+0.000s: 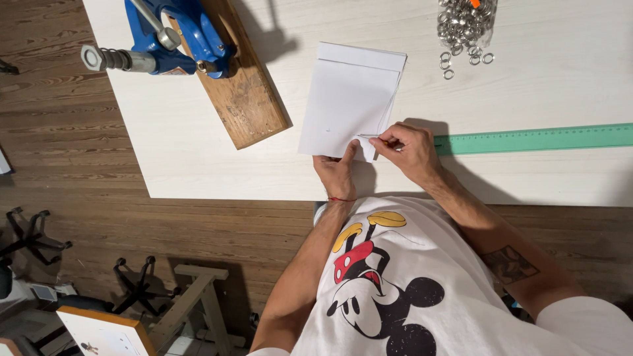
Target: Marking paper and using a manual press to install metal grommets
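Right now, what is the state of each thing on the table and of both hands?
Left hand: pressing flat on the white paper sheets.
Right hand: pinching a thin pencil-like tool; whether its tip touches the paper is unclear.
White paper sheets: stacked flat, edges offset.
Green ruler: lying flat.
Blue hand press: standing on a wooden board.
Metal eyelets: heaped, some loose.

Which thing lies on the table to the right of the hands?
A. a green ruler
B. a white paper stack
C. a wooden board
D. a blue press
A: the green ruler runs from the right hand toward the right edge of the table.
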